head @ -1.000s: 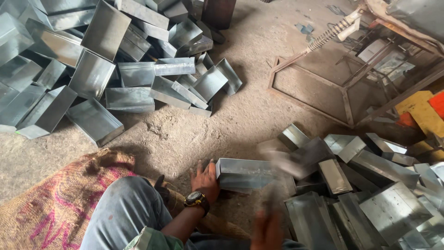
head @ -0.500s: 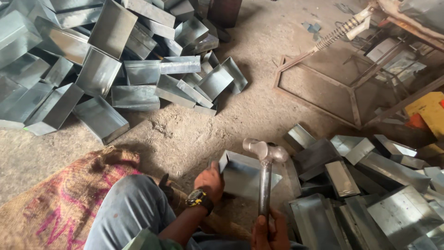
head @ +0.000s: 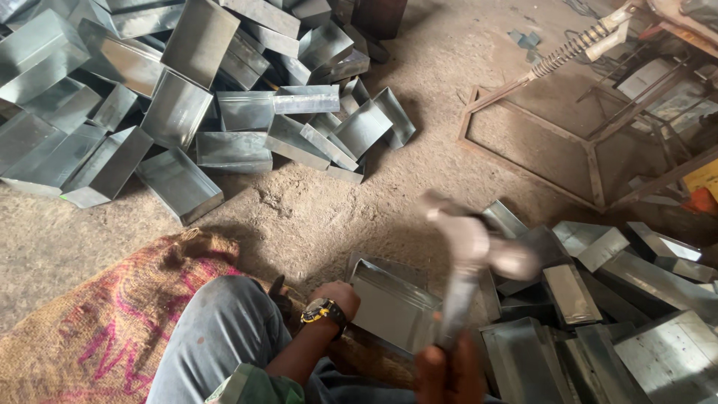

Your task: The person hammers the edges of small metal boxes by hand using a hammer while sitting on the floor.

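Dirt floor (head: 314,217) of a workshop, dusty, with a rusty steel frame (head: 591,172) at upper right and a burlap sack (head: 82,329) spread under the person's knee.

Heap of folded sheet-metal trays (head: 179,112) at upper left, lying at all angles. Second, looser pile (head: 636,299) at right, just beside the work spot.

Left hand (head: 336,295), wristwatch on, is closed over the near edge of one tray (head: 393,307), which stands tilted on the ground in front of the knee. Fingers are wrapped on the rim; the grip looks firm.

Right hand (head: 449,370) is at the bottom edge, fist shut round the handle of a hammer (head: 471,254). Only the top of the hand shows.

Change: half a second ago the hammer stood sharp and nearly upright, head over the tray's right end. Now head and shaft are smeared by motion blur, head swung up and to the right, above the tray's far corner and not touching it. The tray sits in much the same place as before, and the left hand has not shifted.

Reading: a stroke is under way. Whether the head is rising or falling I cannot tell from the blur.
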